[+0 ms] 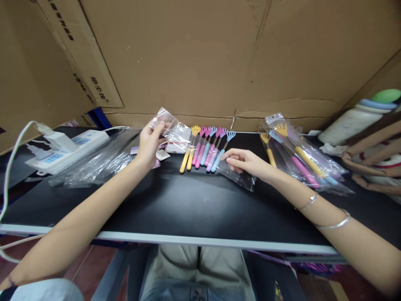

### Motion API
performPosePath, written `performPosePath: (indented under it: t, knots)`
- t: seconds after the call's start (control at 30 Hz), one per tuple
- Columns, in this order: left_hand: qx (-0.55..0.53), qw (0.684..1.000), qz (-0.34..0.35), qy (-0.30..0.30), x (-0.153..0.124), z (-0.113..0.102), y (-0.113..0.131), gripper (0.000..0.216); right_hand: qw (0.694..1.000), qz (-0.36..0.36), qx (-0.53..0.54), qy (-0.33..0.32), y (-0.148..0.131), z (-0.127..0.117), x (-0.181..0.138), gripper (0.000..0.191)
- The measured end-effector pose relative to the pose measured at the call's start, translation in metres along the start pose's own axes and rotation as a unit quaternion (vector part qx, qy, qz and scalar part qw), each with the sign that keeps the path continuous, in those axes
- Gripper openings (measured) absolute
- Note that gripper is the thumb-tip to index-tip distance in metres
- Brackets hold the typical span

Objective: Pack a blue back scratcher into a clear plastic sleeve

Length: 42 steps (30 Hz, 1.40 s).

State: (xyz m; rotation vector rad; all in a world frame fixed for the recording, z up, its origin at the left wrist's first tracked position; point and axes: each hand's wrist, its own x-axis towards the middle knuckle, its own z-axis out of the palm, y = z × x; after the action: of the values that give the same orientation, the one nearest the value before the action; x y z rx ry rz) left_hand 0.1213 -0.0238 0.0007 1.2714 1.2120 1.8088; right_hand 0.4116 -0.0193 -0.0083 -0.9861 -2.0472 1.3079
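Between my two hands stretches a long clear plastic bag [236, 176], slanting down from left to right. My left hand [152, 140] pinches its upper end between thumb and fingers. At the lower end, my right hand [239, 159] has its fingers bent together on the plastic. Behind the bag lies a row of back scratchers [205, 152] with claw heads and yellow, pink, purple and light blue handles. Whether anything is inside the bag I cannot tell. Right of my right hand, a yellow back scratcher [268, 150] lies by a pile of bagged back scratchers [302, 156].
Clear plastic bags [100, 161] lie at left, beside a white power strip [67, 150] with plugs and cables. A small white box [180, 140] and tags sit behind my left hand. At right are a bottle [351, 121] and a brown bag [376, 154]. Cardboard [188, 58] walls the black table [188, 209].
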Motion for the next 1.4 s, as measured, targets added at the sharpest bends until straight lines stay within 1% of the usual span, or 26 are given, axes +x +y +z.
performPosePath:
  t: [0.1,0.17,0.23,0.27,0.33,0.37,0.4,0.47,0.53,0.57,0.6,0.67,0.73,0.9,1.03,1.23,1.4]
  knots:
    - [0.021,0.999,0.018,0.034,0.010,-0.009,0.000,0.036,1.000,0.012,-0.021,-0.017,0.003,-0.003,0.000,0.032]
    - [0.051,0.996,0.045,0.056,0.015,-0.014,0.002,0.034,0.999,0.014,-0.044,-0.028,0.003,-0.005,0.000,0.034]
    - [0.108,0.985,0.116,0.074,0.015,-0.017,0.006,0.029,0.997,0.014,-0.070,-0.033,0.002,-0.006,0.000,0.033]
    - [0.151,0.972,0.163,0.079,0.014,-0.018,0.008,0.026,0.996,0.014,-0.084,-0.034,0.002,-0.006,-0.001,0.033]
    - [0.249,0.932,0.258,0.058,0.005,-0.014,0.014,0.021,0.994,0.013,-0.105,-0.037,0.000,-0.005,-0.001,0.032]
    - [0.291,0.910,0.295,0.027,-0.001,-0.010,0.016,0.018,0.993,0.012,-0.113,-0.039,0.000,-0.004,-0.001,0.032]
    - [0.322,0.889,0.325,-0.024,-0.008,-0.005,0.019,0.016,0.992,0.011,-0.119,-0.041,0.000,-0.003,-0.001,0.031]
    - [0.359,0.843,0.368,-0.158,-0.024,0.006,0.020,0.019,0.991,0.008,-0.126,-0.044,0.001,-0.001,-0.001,0.030]
    - [0.389,0.786,0.378,-0.296,-0.040,0.017,0.018,0.033,0.991,0.003,-0.126,-0.041,0.003,0.001,0.000,0.029]
    - [0.399,0.760,0.379,-0.345,-0.047,0.021,0.016,0.042,0.991,0.000,-0.125,-0.037,0.004,0.002,0.001,0.029]
    - [0.408,0.740,0.376,-0.380,-0.052,0.025,0.014,0.050,0.992,-0.003,-0.122,-0.031,0.005,0.003,0.001,0.028]
    - [0.421,0.715,0.370,-0.417,-0.059,0.028,0.009,0.056,0.993,-0.013,-0.116,-0.023,0.005,0.005,0.001,0.028]
    - [0.428,0.710,0.365,-0.423,-0.061,0.028,0.005,0.054,0.994,-0.021,-0.103,-0.019,0.004,0.008,0.002,0.028]
    - [0.435,0.722,0.374,-0.386,-0.055,0.024,0.001,0.045,0.997,-0.020,-0.065,-0.024,-0.001,0.011,0.000,0.031]
    - [0.441,0.726,0.374,-0.373,-0.053,0.022,0.000,0.043,0.998,-0.017,-0.060,-0.018,-0.006,0.009,-0.001,0.032]
    - [0.454,0.756,0.328,-0.337,-0.051,0.019,0.005,0.025,0.997,-0.016,-0.068,-0.030,-0.009,-0.004,-0.003,0.033]
    - [0.482,0.772,0.267,-0.316,-0.043,0.014,0.010,0.020,0.996,0.028,-0.074,-0.043,-0.007,-0.019,-0.004,0.034]
